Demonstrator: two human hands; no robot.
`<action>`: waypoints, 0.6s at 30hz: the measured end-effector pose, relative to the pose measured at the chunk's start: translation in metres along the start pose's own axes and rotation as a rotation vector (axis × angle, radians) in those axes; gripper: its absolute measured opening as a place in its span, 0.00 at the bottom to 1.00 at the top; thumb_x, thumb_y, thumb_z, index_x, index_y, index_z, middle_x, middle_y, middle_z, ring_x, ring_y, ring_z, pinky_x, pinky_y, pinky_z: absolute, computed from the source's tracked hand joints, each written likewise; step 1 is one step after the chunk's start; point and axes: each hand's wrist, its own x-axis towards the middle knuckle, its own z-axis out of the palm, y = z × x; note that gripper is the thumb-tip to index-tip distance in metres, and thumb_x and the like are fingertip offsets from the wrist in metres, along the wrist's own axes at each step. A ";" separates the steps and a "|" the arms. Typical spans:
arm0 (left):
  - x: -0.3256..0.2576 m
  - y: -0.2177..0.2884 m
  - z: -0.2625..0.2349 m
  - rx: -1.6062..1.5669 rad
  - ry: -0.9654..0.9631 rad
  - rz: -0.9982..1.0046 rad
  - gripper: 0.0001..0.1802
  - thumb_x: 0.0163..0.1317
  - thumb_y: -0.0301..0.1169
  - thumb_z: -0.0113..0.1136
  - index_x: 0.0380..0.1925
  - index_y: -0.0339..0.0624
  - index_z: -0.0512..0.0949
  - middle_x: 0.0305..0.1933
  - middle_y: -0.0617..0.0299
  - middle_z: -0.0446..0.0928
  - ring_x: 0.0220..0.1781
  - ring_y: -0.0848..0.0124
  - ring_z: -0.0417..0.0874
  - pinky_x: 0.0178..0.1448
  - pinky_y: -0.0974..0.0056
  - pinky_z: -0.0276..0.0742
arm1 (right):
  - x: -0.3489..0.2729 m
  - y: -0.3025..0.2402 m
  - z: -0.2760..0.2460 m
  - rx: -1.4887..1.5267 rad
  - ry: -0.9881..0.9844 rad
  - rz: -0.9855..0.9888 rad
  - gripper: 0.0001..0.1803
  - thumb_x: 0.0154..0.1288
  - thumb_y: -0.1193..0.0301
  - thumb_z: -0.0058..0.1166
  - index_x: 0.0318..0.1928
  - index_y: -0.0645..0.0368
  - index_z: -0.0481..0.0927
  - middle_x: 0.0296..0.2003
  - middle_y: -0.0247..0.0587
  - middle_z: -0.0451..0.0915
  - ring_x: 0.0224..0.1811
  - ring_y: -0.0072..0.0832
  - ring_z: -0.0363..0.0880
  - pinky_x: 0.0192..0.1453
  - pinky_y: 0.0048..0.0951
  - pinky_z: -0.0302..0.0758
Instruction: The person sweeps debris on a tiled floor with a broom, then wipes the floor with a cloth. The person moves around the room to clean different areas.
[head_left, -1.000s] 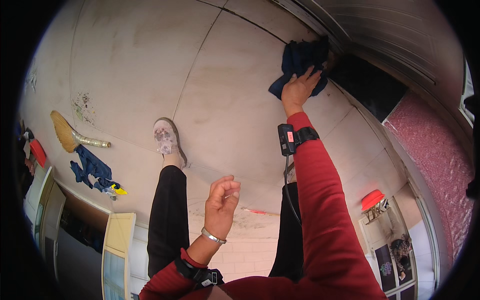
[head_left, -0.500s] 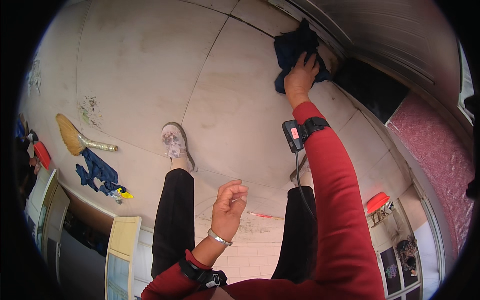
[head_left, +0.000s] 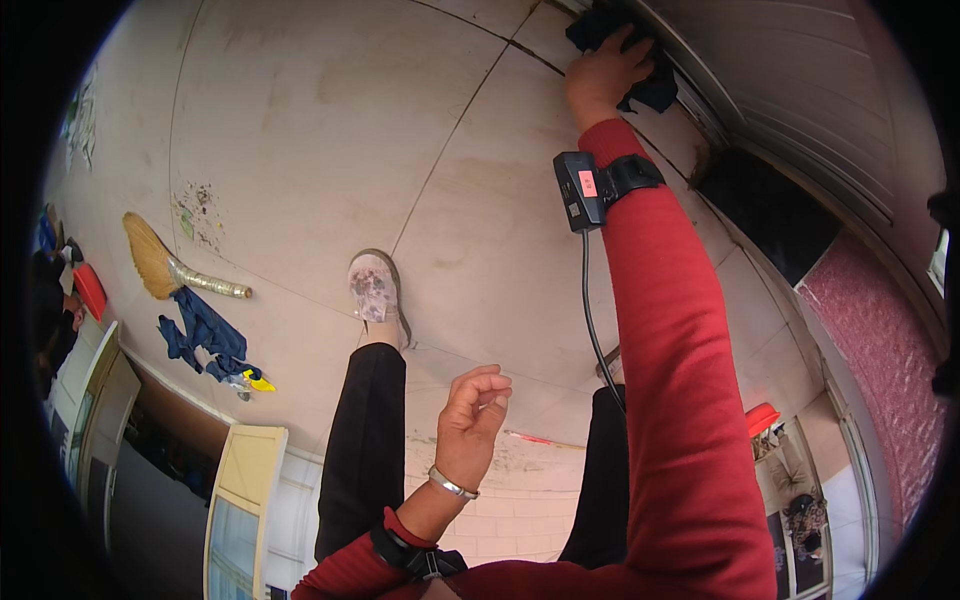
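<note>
At the upper right of the frame the right hand grips a crumpled dark blue cloth against the smooth tiled floor, while the left hand hangs loosely curled, holding nothing.

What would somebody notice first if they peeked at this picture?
Probably the long red sleeve stretching up to the right hand, which presses a dark blue cloth on the tiled floor by the wall. Next, the left hand, curled and empty, low in the middle, and a straw broom lying at the left.
</note>
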 end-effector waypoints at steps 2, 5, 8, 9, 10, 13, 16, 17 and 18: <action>0.005 -0.001 0.001 0.006 -0.023 -0.001 0.11 0.66 0.19 0.54 0.47 0.39 0.77 0.62 0.59 0.68 0.54 0.71 0.78 0.61 0.66 0.74 | -0.013 0.014 -0.003 -0.036 0.097 -0.126 0.31 0.61 0.73 0.55 0.66 0.61 0.67 0.68 0.62 0.59 0.67 0.57 0.60 0.69 0.52 0.61; 0.005 -0.004 0.007 0.081 -0.013 -0.001 0.11 0.66 0.19 0.54 0.47 0.39 0.77 0.62 0.58 0.68 0.54 0.71 0.78 0.62 0.66 0.74 | -0.040 0.062 -0.026 0.170 -0.132 -0.628 0.33 0.56 0.83 0.53 0.65 0.56 0.70 0.69 0.52 0.62 0.68 0.51 0.62 0.70 0.44 0.64; 0.001 -0.006 0.019 0.115 -0.026 -0.007 0.11 0.66 0.18 0.53 0.47 0.39 0.77 0.62 0.58 0.68 0.54 0.70 0.78 0.62 0.66 0.73 | -0.077 0.124 -0.064 0.057 -0.231 -0.367 0.35 0.53 0.89 0.50 0.63 0.55 0.72 0.69 0.45 0.64 0.68 0.48 0.63 0.70 0.39 0.65; -0.002 -0.007 0.023 0.099 -0.039 0.008 0.11 0.66 0.18 0.53 0.47 0.39 0.77 0.62 0.58 0.68 0.54 0.70 0.78 0.62 0.66 0.73 | -0.080 0.140 -0.072 -0.019 -0.282 -0.233 0.35 0.52 0.90 0.50 0.63 0.55 0.72 0.69 0.47 0.64 0.68 0.49 0.63 0.70 0.40 0.65; -0.004 -0.007 0.027 0.099 -0.048 0.009 0.11 0.66 0.18 0.53 0.47 0.38 0.77 0.62 0.58 0.68 0.54 0.70 0.78 0.62 0.66 0.73 | -0.081 0.150 -0.076 -0.082 -0.270 -0.137 0.32 0.55 0.83 0.52 0.64 0.56 0.72 0.68 0.54 0.63 0.67 0.53 0.63 0.70 0.44 0.63; -0.009 -0.006 0.033 0.097 -0.057 0.018 0.11 0.66 0.18 0.53 0.47 0.38 0.77 0.61 0.58 0.70 0.54 0.70 0.78 0.62 0.66 0.74 | -0.068 0.135 -0.066 -0.056 -0.096 0.236 0.30 0.58 0.74 0.55 0.64 0.53 0.72 0.70 0.56 0.59 0.69 0.56 0.59 0.70 0.48 0.62; -0.010 -0.005 0.032 0.040 -0.044 0.003 0.11 0.66 0.19 0.53 0.48 0.39 0.76 0.61 0.58 0.71 0.54 0.71 0.79 0.61 0.66 0.74 | -0.045 0.060 -0.029 0.087 0.109 0.138 0.29 0.58 0.67 0.53 0.62 0.55 0.74 0.67 0.64 0.62 0.67 0.62 0.59 0.68 0.54 0.60; -0.009 -0.006 0.031 0.012 -0.036 -0.007 0.11 0.67 0.19 0.53 0.48 0.39 0.76 0.61 0.58 0.72 0.54 0.71 0.79 0.61 0.66 0.74 | -0.039 0.041 -0.022 0.119 0.051 -0.101 0.28 0.57 0.68 0.54 0.61 0.55 0.75 0.68 0.61 0.61 0.68 0.60 0.58 0.67 0.55 0.60; -0.008 -0.006 0.030 0.003 -0.036 -0.003 0.11 0.67 0.20 0.53 0.48 0.39 0.76 0.61 0.58 0.72 0.54 0.71 0.79 0.60 0.66 0.74 | -0.031 0.031 -0.019 0.160 0.033 -0.363 0.28 0.55 0.72 0.55 0.60 0.54 0.76 0.68 0.57 0.62 0.68 0.59 0.58 0.67 0.54 0.60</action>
